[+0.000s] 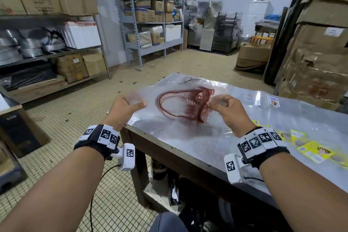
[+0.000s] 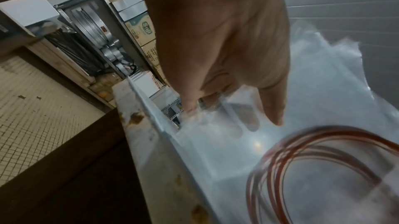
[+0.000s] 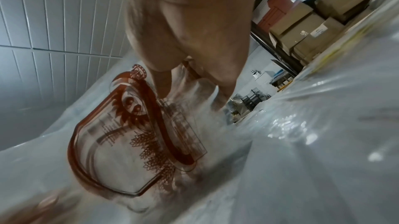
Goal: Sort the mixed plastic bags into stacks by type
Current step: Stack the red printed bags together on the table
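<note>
Clear plastic bags with the red print are up off the table, held over its near-left corner. Looks like the gathering step for this type. Left hand pinches the left edge, thumb on top, fingers underneath. Right hand has curled fingers gripping the right edge. Both forearms reach forward, wrists level. Next I'd guess squaring the edges and laying it down, well away from the yellow bags further right on the table.

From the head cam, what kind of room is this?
Most likely a stockroom or back-of-house store. Metal shelving holds cardboard boxes, with stacked metal pans lower left. Both hands hold clear red-printed bags over a steel-topped table, so it is also a packing area.
</note>
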